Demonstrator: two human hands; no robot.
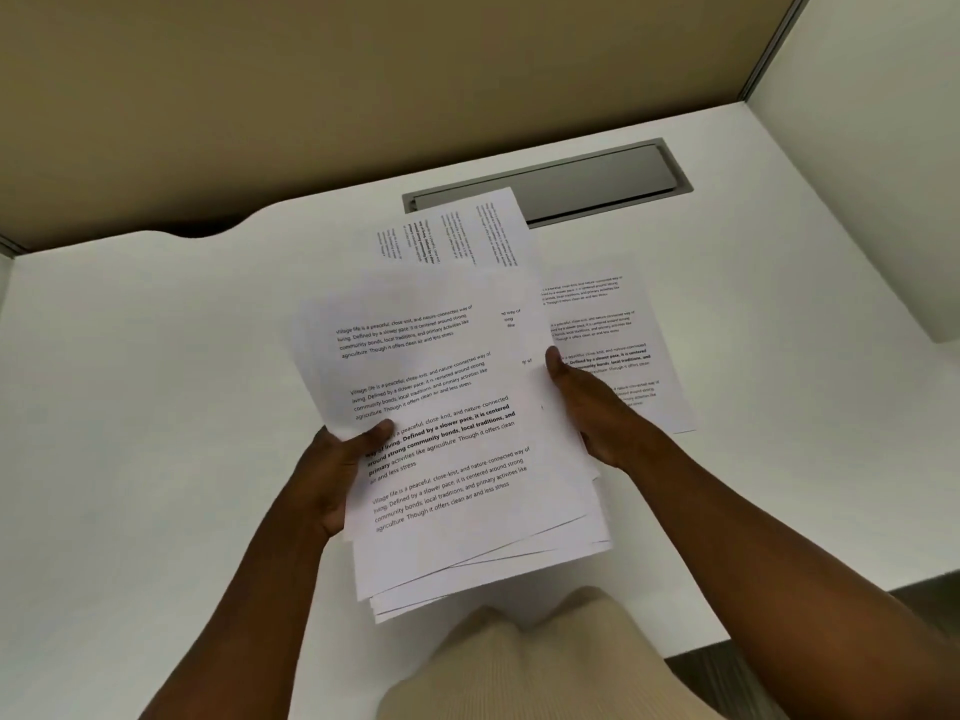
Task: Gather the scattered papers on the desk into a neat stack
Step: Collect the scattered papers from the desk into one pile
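Uneven paper stack (457, 459): left hand (332, 475) grips 9 o'clock edge, right hand (592, 407) grips 3 o'clock edge; loose sheet (639, 356) on desk (156, 381) at 2 o'clock.

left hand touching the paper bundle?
Touching. Head view shows the left hand gripping the paper bundle at its left edge, thumb on the top sheet.

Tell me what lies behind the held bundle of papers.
Behind the bundle: one sideways-printed sheet over the grey cable tray, another sheet at right. Their near parts are covered.

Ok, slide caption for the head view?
Both hands hold an uneven paper stack; two sheets remain on the desk.
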